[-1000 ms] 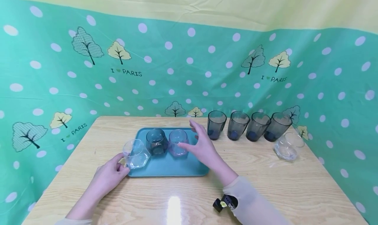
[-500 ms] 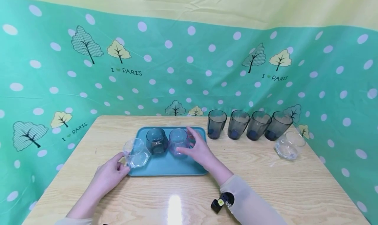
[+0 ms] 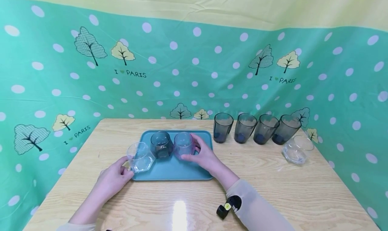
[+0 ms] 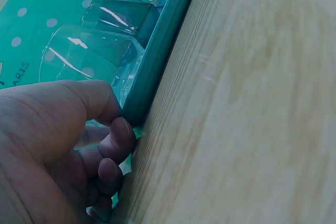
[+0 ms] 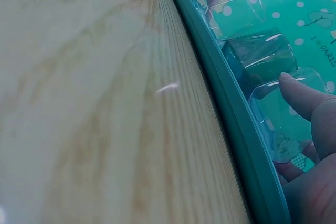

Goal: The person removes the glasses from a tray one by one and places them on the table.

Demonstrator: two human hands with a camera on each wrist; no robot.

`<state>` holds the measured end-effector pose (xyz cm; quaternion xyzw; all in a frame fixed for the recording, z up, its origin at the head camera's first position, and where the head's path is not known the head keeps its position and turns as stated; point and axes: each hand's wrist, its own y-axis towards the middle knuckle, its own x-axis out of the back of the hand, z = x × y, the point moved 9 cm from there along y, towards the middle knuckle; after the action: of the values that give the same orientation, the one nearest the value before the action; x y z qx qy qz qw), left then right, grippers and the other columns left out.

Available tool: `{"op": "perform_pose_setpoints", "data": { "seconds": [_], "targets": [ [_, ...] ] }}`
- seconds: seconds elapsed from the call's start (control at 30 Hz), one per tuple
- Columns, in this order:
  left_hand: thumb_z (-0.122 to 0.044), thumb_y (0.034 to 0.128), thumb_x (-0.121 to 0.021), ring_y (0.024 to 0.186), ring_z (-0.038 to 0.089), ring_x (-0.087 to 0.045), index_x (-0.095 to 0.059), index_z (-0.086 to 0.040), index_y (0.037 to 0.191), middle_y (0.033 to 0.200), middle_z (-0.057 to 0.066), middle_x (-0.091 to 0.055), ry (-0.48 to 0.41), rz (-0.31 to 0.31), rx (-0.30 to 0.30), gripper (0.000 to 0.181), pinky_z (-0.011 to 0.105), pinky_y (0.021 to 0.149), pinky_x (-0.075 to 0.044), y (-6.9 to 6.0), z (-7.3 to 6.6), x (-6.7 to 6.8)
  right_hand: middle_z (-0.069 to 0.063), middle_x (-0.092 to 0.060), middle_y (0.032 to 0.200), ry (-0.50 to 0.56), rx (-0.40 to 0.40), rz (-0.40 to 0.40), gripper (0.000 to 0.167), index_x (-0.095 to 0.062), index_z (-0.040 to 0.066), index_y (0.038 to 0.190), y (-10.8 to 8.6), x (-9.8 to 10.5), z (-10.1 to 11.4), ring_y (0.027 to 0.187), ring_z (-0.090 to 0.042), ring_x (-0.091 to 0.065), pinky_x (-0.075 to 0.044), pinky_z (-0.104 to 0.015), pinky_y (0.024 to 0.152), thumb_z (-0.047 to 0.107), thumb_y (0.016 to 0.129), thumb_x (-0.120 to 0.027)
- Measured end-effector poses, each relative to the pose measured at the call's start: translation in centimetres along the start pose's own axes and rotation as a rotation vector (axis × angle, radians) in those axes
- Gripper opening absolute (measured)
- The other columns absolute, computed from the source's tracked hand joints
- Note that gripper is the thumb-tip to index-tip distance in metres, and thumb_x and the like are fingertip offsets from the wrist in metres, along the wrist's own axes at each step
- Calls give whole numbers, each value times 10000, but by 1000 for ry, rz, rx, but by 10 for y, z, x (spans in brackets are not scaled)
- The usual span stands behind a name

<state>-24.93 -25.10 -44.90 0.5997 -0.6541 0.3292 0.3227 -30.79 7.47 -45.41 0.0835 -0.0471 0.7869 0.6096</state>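
A blue rectangular tray (image 3: 172, 174) lies on the table, bearing three short tumblers in a row. At its left front corner, my left hand (image 3: 110, 178) pinches the tray's edge, thumb near the rim and fingers curled, beside a clear hexagonal-based glass (image 3: 141, 160). The middle tumbler (image 3: 161, 146) is dark grey. My right hand (image 3: 204, 156) holds the pinkish-purple glass (image 3: 183, 145) at the right of the row, thumb in front and fingers around its far side. In the right wrist view that thumb (image 5: 304, 95) is at the glass's near side; part of the hand is cut off.
Several tall smoky-grey glasses (image 3: 222, 128) stand in a row at the back right of the wooden table (image 3: 266, 190). A clear glass (image 3: 295, 153) is at the right end of that row, nearer the front. A green patterned cloth (image 3: 194, 72) hangs behind and at both sides.
My right hand has moved left and slightly down, and its fingers have closed in around the pinkish-purple glass. My left hand and the tray stay where they were.
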Motion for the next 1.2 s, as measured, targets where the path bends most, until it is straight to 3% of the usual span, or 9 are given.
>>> {"op": "perform_pose_setpoints", "data": {
  "seconds": [0.2, 0.4, 0.53, 0.9, 1.1, 1.2],
  "targets": [
    [-183, 965, -684, 711, 183, -554, -454, 73, 1597, 776, -53, -635, -6, 9, 1, 719, 677, 981, -402, 0, 0, 0, -79, -500, 1630, -34, -16, 8, 969, -408, 184, 1695, 0, -1, -4, 1557, -306, -425, -323, -456, 1277, 237, 893, -950],
    [-185, 967, -684, 719, 177, -561, -454, 74, 1596, 787, -55, -644, 6, 5, 7, 718, 533, 853, -442, 0, 0, 2, -123, -482, 1634, -68, -8, 26, 990, -388, 184, 1707, 1, -3, -2, 1547, -349, -435, -332, -486, 1272, 263, 895, -949],
    [-184, 970, -682, 723, 180, -563, -452, 72, 1597, 786, -51, -643, -1, 8, 4, 715, 633, 949, -423, 0, -1, 2, -114, -484, 1637, -61, 0, 30, 959, -406, 194, 1698, 2, -4, 0, 1520, -335, -463, -340, -480, 1267, 252, 904, -941],
    [-179, 962, -680, 722, 180, -563, -459, 84, 1585, 771, -59, -640, -6, 2, -8, 712, 742, 1036, -351, 1, 0, 3, -46, -509, 1661, -63, 38, 36, 898, -444, 165, 1659, 4, -5, 2, 1501, -290, -493, -334, -464, 1272, 218, 909, -935],
    [-182, 967, -682, 725, 178, -567, -457, 77, 1590, 776, -58, -644, -7, 8, -4, 711, 733, 1027, -361, 1, 0, 1, -37, -533, 1636, -62, 24, 21, 887, -465, 156, 1638, 2, -4, 1, 1479, -284, -513, -333, -464, 1273, 208, 895, -946],
    [-183, 965, -683, 721, 171, -566, -462, 74, 1588, 774, -63, -644, 2, 6, -4, 710, 608, 929, -444, 0, -1, 1, -27, -537, 1626, -68, 9, 16, 889, -465, 162, 1633, 2, -3, -2, 1481, -269, -511, -340, -443, 1268, 209, 890, -950]
  ]
}}
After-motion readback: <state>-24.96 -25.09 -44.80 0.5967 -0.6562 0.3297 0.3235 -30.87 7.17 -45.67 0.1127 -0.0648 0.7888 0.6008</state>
